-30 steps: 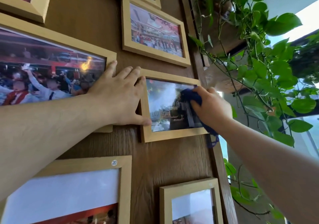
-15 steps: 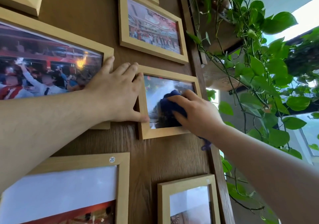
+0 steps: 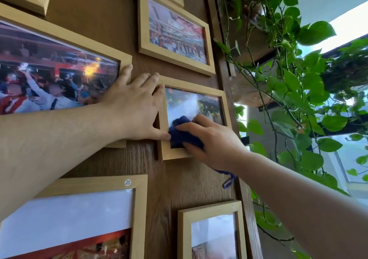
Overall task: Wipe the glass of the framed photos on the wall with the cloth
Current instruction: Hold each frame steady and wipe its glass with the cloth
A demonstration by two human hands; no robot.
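Observation:
A small light-wood framed photo (image 3: 196, 88) hangs at the middle of the brown wooden wall. My right hand (image 3: 214, 141) presses a dark blue cloth (image 3: 180, 134) against the lower left of its glass; a loop of the cloth dangles below my wrist. My left hand (image 3: 133, 107) lies flat on the wall, fingers spread, its thumb on the frame's left edge and its fingertips touching the frame's top left corner and the large framed photo (image 3: 59, 73) to the left.
More framed photos hang around: one above (image 3: 175, 33), one lower left with a "20" sticker (image 3: 79, 217), one lower right (image 3: 213, 232). A trailing green plant (image 3: 294, 87) hangs from a wooden shelf just right of the wall's edge, by a bright window.
My right hand has dragged the cloth from the right side of the small photo's glass across and down to its lower left corner. My left hand has stayed put.

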